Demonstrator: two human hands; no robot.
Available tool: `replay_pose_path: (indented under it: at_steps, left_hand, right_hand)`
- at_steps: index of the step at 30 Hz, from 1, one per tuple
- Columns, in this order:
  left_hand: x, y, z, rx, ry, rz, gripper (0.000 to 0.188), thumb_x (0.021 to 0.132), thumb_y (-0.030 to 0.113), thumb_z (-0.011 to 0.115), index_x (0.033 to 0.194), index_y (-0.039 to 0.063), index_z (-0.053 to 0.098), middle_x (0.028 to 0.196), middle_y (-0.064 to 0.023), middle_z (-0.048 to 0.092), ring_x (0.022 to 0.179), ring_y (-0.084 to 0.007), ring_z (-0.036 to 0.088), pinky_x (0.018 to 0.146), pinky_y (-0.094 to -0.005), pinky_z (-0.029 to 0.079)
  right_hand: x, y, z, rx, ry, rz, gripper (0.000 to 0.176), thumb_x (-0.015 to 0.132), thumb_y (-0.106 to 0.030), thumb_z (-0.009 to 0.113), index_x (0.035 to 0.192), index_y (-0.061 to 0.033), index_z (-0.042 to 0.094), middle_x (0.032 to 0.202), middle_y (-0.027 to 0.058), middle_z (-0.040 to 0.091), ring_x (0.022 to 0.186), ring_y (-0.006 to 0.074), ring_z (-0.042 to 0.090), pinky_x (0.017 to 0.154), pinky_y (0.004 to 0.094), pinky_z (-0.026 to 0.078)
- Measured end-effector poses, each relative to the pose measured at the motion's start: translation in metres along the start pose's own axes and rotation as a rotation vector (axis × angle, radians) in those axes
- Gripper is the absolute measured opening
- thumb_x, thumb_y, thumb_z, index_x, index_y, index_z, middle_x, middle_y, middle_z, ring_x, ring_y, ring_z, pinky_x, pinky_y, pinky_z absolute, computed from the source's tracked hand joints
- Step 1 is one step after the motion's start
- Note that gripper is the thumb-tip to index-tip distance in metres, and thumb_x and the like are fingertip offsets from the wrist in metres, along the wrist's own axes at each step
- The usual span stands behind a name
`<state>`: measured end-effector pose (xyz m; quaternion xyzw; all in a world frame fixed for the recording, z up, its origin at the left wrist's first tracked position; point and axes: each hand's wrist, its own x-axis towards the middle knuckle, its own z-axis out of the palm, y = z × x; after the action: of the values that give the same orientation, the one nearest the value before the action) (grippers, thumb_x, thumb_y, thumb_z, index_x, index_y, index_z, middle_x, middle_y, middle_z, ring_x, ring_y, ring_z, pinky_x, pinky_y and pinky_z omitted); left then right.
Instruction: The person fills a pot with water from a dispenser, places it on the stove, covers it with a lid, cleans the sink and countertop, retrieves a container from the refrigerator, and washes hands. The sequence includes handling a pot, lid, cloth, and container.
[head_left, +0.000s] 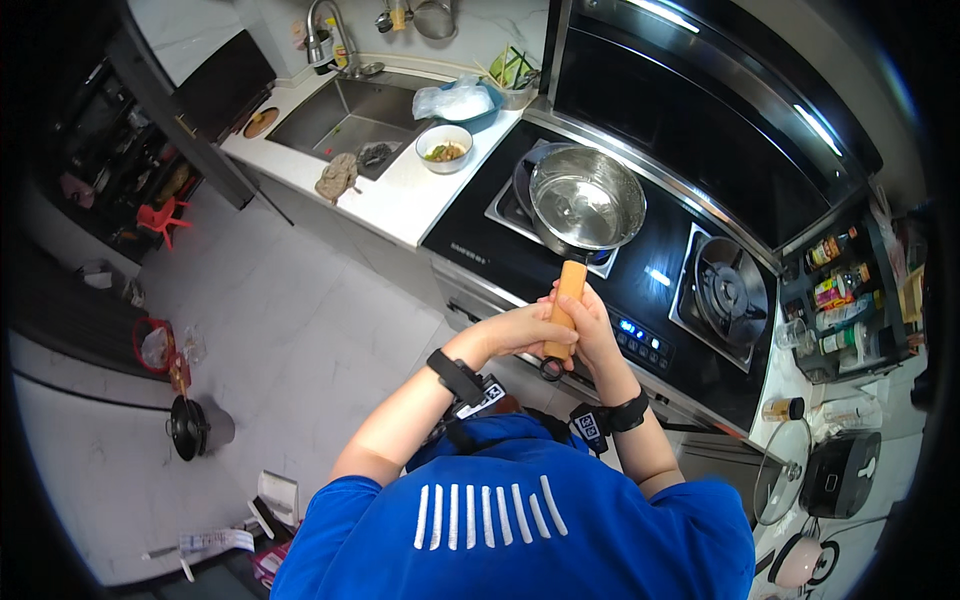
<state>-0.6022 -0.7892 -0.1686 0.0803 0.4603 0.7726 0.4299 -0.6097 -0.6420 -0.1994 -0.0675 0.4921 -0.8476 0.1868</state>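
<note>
Both of my hands grip the light wooden handle (570, 289) of a shiny metal pot (587, 196). My left hand (534, 330) wraps the lower handle from the left side, and my right hand (592, 322) closes round it from the right. The handle's black hanging ring sticks out below my fingers. The pot is over the left burner of a black glass gas hob (480, 225), slightly tilted in view, and a little blue flame shows beneath its near right edge. Its inside looks wet and reflective; whether it holds liquid I cannot tell.
A bowl of food (444, 148) and a blue basin (480, 112) with a plastic bag stand left of the hob, near the sink (349, 116). The second burner (729, 291) is at right. Beyond it are a bottle rack (844, 292), a glass lid (781, 472) and a black appliance (840, 476).
</note>
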Motion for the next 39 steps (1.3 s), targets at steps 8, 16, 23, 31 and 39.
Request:
replay_pose_path:
  at_steps: [8,16,23,31,39]
  left_hand:
    - [0.065,0.054,-0.108,0.082,-0.231,-0.14,0.032,0.082,0.018,0.058,0.107,0.005,0.045,0.089,-0.0065,0.056,0.071,-0.0149,0.06,0.061,-0.0243,0.05]
    - [0.09,0.081,-0.17,0.059,-0.397,-0.285,0.03,0.085,0.019,0.056,0.11,0.007,0.044,0.09,-0.0034,0.054,0.075,-0.0094,0.056,0.064,-0.0217,0.047]
    - [0.107,0.081,-0.184,0.109,-0.46,-0.237,0.035,0.081,0.026,0.06,0.105,0.005,0.045,0.08,-0.0078,0.059,0.06,-0.0114,0.058,0.051,-0.0193,0.045]
    - [0.045,0.099,-0.202,0.427,-0.209,-0.408,0.061,0.078,0.051,0.057,0.114,0.004,0.041,0.096,-0.0105,0.053,0.073,-0.0143,0.059,0.061,-0.025,0.05]
    - [-0.112,0.112,-0.36,1.201,0.915,0.383,0.033,0.081,0.007,0.051,0.114,0.005,0.049,0.115,-0.0142,0.05,0.106,-0.0275,0.049,0.089,-0.0355,0.04]
  right_hand:
    - [0.107,0.015,-0.016,-0.091,0.248,-0.019,0.027,0.082,-0.015,0.051,0.105,-0.0024,0.045,0.087,0.0053,0.053,0.081,0.0136,0.055,0.073,0.0259,0.047]
    - [0.155,0.03,-0.011,-0.014,0.399,-0.056,0.028,0.082,-0.014,0.051,0.107,-0.0029,0.044,0.087,0.0057,0.054,0.081,0.0138,0.056,0.073,0.0269,0.047]
    - [0.164,0.032,-0.011,-0.098,0.545,-0.019,0.034,0.082,-0.019,0.05,0.11,-0.0008,0.045,0.087,0.0061,0.053,0.082,0.0153,0.055,0.074,0.027,0.046]
    - [0.171,0.034,-0.006,-0.037,0.566,-0.031,0.045,0.083,-0.02,0.053,0.12,0.0019,0.04,0.084,0.0059,0.052,0.078,0.0168,0.056,0.075,0.0274,0.047]
    - [0.114,0.05,-0.011,0.141,0.779,0.036,0.054,0.087,-0.05,0.041,0.114,-0.0036,0.049,0.089,0.0052,0.061,0.074,0.0126,0.058,0.064,0.0228,0.048]
